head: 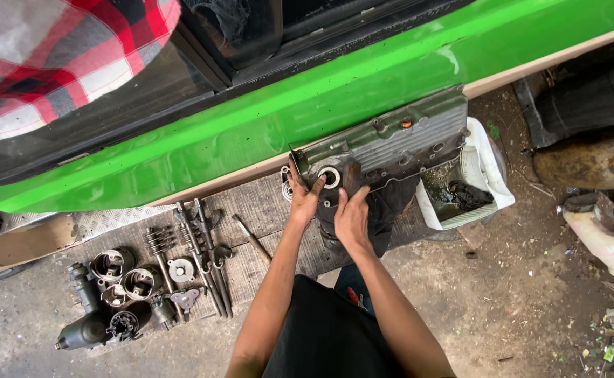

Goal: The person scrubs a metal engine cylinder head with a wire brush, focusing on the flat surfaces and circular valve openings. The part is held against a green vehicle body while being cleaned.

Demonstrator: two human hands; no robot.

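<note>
A grimy grey engine cover (398, 140) with ribbed top leans against the green vehicle body (307, 105). My left hand (304, 197) rests flat against its lower left end, fingers spread beside a round white-rimmed opening (330, 176). My right hand (352, 218) is closed around a dark rusty tool (351, 178) held upright next to that opening. Under the cover a dark cloth (391, 203) hangs down.
A white plastic tub (485, 175) with dark oily parts stands to the right. On wooden boards (265, 203) at left lie pistons (111, 264), rods (209, 259), gears and a starter motor (83, 329). Rusty metal parts (594, 161) sit at far right. A plaid-shirted person (47, 56) is top left.
</note>
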